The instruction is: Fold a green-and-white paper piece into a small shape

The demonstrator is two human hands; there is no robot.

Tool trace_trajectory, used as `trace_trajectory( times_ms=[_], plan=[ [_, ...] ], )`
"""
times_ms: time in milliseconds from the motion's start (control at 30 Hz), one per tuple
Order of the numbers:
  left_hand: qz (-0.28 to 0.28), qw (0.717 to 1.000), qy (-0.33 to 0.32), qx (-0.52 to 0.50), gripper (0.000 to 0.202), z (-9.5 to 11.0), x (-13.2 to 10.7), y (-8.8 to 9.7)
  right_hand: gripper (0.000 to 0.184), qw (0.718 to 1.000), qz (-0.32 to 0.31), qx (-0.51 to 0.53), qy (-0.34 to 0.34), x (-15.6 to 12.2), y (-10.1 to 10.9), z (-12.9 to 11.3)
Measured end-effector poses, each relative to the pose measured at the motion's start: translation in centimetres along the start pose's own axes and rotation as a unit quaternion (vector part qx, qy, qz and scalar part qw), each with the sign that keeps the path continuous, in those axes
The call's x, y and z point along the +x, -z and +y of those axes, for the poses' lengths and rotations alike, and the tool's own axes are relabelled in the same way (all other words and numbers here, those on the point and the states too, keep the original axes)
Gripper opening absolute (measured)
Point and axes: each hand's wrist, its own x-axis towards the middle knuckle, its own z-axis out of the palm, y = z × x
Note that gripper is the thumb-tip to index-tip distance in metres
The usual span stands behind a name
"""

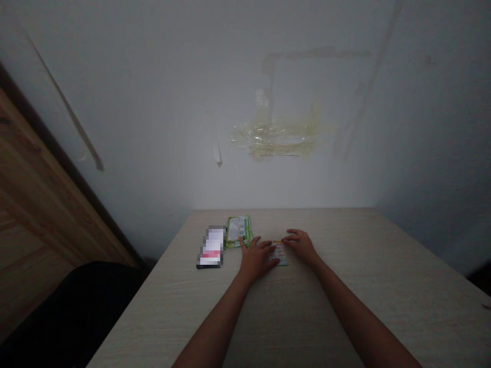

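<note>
A small printed packet (281, 257), pale with reddish print and an orange strip along its top, lies on the table between my hands. My left hand (253, 261) rests palm down with its fingers spread, the fingertips covering the packet's left side. At the packet's top right corner, my right hand (303, 247) has its fingertips drawn together on the edge. Some green-and-white packets (238, 229) lie just beyond my left hand, whose thumb reaches their lower edge.
A phone (212, 248) with a blurred-out screen lies left of the green packets. The pale wooden table (368, 266) meets a white wall (161, 128) with peeling tape (276, 138). A dark chair back (88, 301) and wooden panel (46, 168) stand at the left.
</note>
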Motion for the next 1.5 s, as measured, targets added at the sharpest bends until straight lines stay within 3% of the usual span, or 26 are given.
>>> trace_trajectory(
  times_ms=[167, 600, 1033, 1500],
  plan=[
    [0.002, 1.000, 0.000, 0.000, 0.040, 0.1, -0.1, 0.0, 0.013, 0.999, -0.037, 0.002, 0.025, -0.8, 0.4, 0.1],
    [0.015, 1.000, -0.007, 0.005, 0.038, 0.0, -0.1, -0.3, 0.016, 0.995, -0.094, 0.027, 0.014, -3.6, 1.7, -1.8],
    [0.009, 1.000, 0.003, 0.021, 0.040, 0.0, -0.2, -0.2, 0.016, 0.984, -0.168, 0.054, 0.004, -4.4, 3.1, -2.5],
    [0.004, 0.999, 0.008, 0.038, 0.039, 0.3, -0.3, 0.1, 0.015, 0.985, -0.153, 0.072, 0.014, -4.5, 2.7, -1.8]
  ],
)
